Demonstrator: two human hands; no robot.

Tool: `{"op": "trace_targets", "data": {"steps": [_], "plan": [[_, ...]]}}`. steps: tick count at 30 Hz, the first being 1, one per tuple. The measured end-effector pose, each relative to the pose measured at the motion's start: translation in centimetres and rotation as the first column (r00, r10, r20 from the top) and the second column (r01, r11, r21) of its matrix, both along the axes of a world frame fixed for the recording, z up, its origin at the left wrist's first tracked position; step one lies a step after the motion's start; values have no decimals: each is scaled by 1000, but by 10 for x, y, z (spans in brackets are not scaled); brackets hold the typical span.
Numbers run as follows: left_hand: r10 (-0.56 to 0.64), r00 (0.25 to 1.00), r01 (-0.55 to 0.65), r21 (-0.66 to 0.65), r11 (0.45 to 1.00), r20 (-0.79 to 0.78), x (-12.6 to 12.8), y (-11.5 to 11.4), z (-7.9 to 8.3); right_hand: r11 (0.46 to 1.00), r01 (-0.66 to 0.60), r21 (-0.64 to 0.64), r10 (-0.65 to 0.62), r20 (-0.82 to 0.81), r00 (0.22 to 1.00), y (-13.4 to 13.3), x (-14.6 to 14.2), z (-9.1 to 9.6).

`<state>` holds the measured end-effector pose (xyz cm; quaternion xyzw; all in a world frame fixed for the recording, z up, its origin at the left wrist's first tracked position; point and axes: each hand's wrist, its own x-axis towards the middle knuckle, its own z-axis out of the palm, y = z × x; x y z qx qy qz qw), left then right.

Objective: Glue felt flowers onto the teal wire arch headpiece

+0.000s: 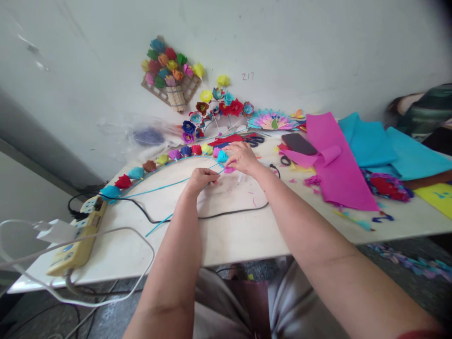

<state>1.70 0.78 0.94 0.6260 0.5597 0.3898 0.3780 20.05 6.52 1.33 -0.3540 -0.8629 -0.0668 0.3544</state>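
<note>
My left hand (200,179) is pinched shut on a thin blue stick (165,186) that runs left and down across the white table (226,235). My right hand (243,157) rests just beyond it, fingers curled over a small turquoise paper flower (222,156) and a pink one (229,168) at the stick's far end. A curved row of coloured paper flowers (155,164) arcs from the left edge up to my right hand.
A yellow power strip (79,235) with white and black cables lies at the left edge. Magenta paper (335,165), blue sheets (384,146), a dark phone (299,143), scissors (254,139) and paper scraps lie to the right. Flower decorations (171,70) stand against the wall.
</note>
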Motion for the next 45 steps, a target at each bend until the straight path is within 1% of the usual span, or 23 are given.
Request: {"op": "trace_targets", "data": {"steps": [4,13,16,20,24,29,34,40,45], "plan": [[-5,1000,5,8,1000,-10,0,0,0,1000,-3,7,3,10,1000,1,1,-1],[-17,1000,17,13,1000,-5,-3,1,-1,999,-40,-18,40,9,999,-6,5,5],[-16,1000,16,15,1000,-3,-3,1,-1,999,-21,-49,20,-16,1000,-6,6,4],[-9,1000,9,-2,1000,-7,-1,-1,2,994,14,-109,-26,-106,994,0,5,0],[0,1000,0,-13,1000,3,1,-3,4,988,18,-154,-46,-179,983,6,1,-5],[-7,1000,8,-6,1000,13,3,-4,6,984,54,-173,-90,-208,974,9,-3,-9],[-16,1000,16,-5,1000,6,2,-4,6,980,62,-187,-102,-212,972,8,-1,-9],[-49,998,48,14,999,34,-1,-3,4,980,20,-199,-63,-213,975,7,4,-7],[-40,999,40,-1,999,36,-2,-2,3,967,-38,-252,-13,-198,980,7,14,-4]]}}
